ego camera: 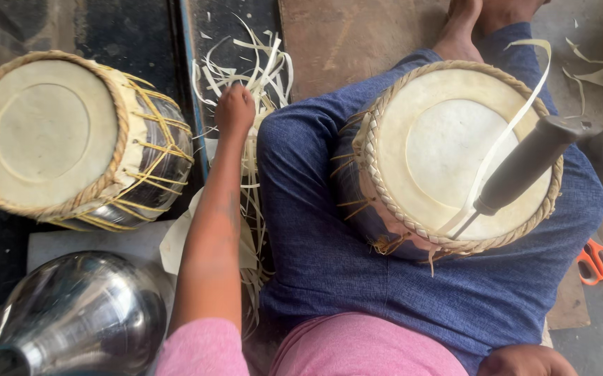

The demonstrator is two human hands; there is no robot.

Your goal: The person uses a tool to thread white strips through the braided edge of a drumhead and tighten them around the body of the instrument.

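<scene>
Two drums [44, 136] [455, 157], pale strips [256, 63] littering the dark floor [134, 35].

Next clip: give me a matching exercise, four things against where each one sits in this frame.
Things:
1 drum with awl stuck in its rim
2 second drum
3 orange scissors
4 left hand

Places:
A on the floor at far right
B on the pale strips
C in the person's lap
D lying at upper left

Pairs: 1-C, 2-D, 3-A, 4-B
</scene>
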